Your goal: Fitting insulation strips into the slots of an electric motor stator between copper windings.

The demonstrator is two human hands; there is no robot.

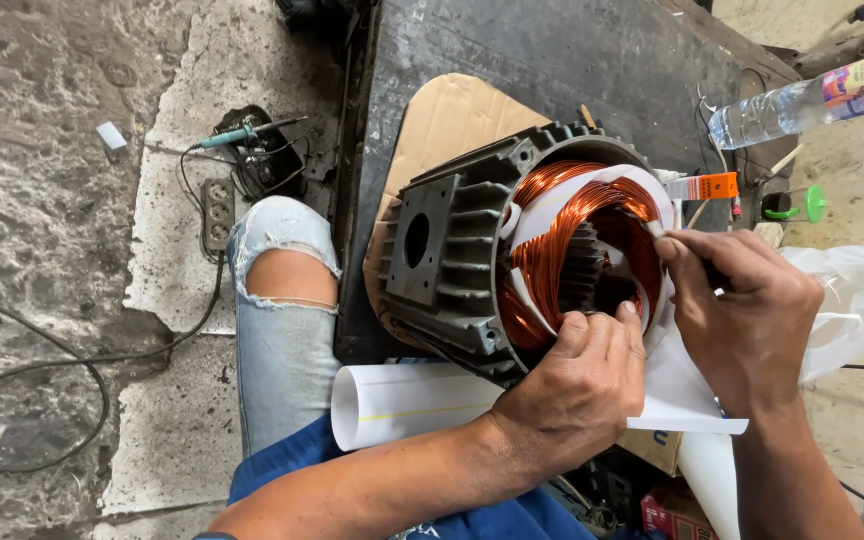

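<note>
Plastic water bottle point(812, 100), grey power strip point(217, 212), teal-handled soldering iron point(237, 134) on floor.

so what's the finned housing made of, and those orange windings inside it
Finned housing: looks like cast metal, dull dark grey, with ribbed fins and a rough surface; which metal is unclear. Windings: most likely enamelled copper wire, shiny orange-brown fine strands bundled together.

Under the left hand point(577, 385) and right hand point(747, 315), the windings point(562, 235) gleam copper-orange inside a dark grey motor housing point(452, 270). White insulating paper point(592, 195) lines them. Below the left wrist lies a white paper roll point(412, 400) with a thin yellow line. Beyond the right hand, an orange cutter point(707, 186).
</note>
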